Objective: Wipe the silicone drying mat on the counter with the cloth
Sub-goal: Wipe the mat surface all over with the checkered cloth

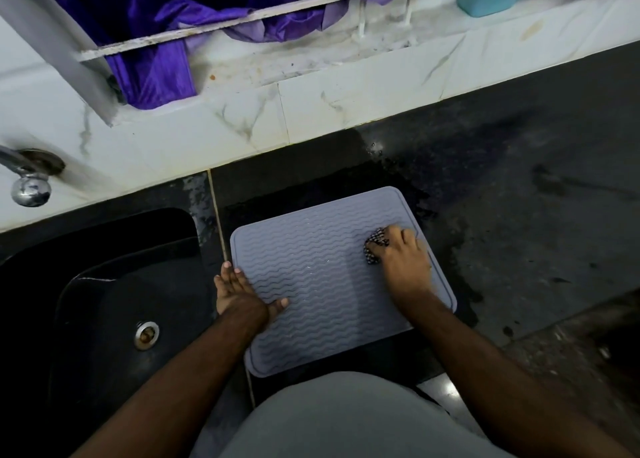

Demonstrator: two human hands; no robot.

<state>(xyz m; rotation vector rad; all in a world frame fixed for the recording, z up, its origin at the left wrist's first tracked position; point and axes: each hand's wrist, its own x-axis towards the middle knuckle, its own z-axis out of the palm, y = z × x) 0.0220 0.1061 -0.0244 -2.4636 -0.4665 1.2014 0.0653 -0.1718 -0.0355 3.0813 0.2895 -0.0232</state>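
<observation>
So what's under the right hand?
A checked cloth, bunched in the right hand on the grey mat. Only its left edge shows; the hand covers the rest.

Right hand (403, 261) presses a checked cloth (375, 246) on the grey mat (322, 284); left hand (242, 293) flat on its edge.

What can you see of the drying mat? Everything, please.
The mat is grey-lilac, looks like soft silicone, roughly square with rounded corners, a raised rim and wavy ridges across its face. It lies flat on the dark counter, just right of the black sink. The left hand presses flat on its left edge; the right hand holds a checked cloth against its right side.
</observation>
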